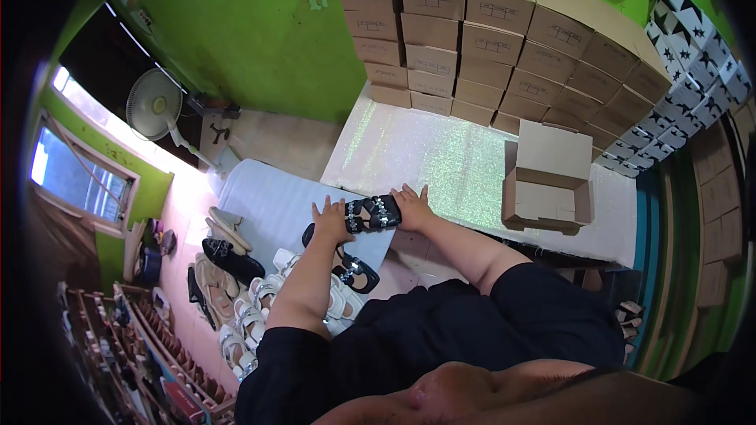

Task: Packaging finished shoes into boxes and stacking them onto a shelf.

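- some black jewelled footwear (pixel 372 213) is flanked by the left hand (pixel 331 222) and right hand (pixel 413 208), near the edge of the blue counter (pixel 272 189).
- fingers are splayed; whether anything is gripped cannot be told.
- a drop could be caused by uneven pressure.

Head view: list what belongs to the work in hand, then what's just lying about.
In the work:
Black footwear with shiny trim, between left hand and right hand
Black sandal near the left forearm, possibly

Apparently just lying about:
Open cardboard box, untouched
Stacked brown boxes
White sandals
Fan
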Motion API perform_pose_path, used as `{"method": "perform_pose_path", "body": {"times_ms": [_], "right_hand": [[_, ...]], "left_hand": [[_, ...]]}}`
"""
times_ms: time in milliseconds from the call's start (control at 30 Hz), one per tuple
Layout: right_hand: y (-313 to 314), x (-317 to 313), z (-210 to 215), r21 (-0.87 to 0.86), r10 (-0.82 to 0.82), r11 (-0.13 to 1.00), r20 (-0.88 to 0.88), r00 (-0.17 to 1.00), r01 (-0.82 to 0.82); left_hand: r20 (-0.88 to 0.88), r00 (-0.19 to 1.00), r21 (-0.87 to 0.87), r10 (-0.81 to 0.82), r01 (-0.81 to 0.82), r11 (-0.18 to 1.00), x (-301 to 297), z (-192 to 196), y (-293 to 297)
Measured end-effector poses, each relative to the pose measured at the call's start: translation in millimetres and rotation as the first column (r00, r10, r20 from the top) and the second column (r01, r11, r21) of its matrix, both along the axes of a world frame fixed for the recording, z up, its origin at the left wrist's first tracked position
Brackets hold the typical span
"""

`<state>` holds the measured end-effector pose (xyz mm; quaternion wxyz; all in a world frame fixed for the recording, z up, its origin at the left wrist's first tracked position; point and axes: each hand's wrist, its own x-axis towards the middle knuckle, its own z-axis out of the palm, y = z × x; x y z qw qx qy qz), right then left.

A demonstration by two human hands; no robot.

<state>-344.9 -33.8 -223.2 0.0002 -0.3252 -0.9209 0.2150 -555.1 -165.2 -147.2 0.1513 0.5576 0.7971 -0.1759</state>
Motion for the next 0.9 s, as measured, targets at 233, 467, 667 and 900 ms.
{"method": "perform_pose_path", "body": {"times_ms": [233, 467, 667, 900], "right_hand": [[-5, 29, 18, -0.062, 0.018, 0.998, 0.06, 0.998, -0.015], [13, 96, 36, 0.013, -0.118, 0.993, -0.091, 0.989, 0.119], [28, 194, 84, 0.215, -0.141, 0.957, -0.244, 0.96, 0.195], [55, 343, 162, 0.299, -0.221, 0.909, -0.242, 0.945, 0.289]], "left_hand": [[0.019, 0.995, -0.012, -0.098, 0.098, 0.995, 17, 2, 9], [0.04, 0.968, 0.274, -0.247, 0.227, 0.935, 58, 17, 44], [0.052, 0.932, 0.427, -0.358, 0.303, 0.852, 138, 54, 77], [0.063, 0.858, 0.585, -0.51, 0.382, 0.715, 268, 94, 133]]}}
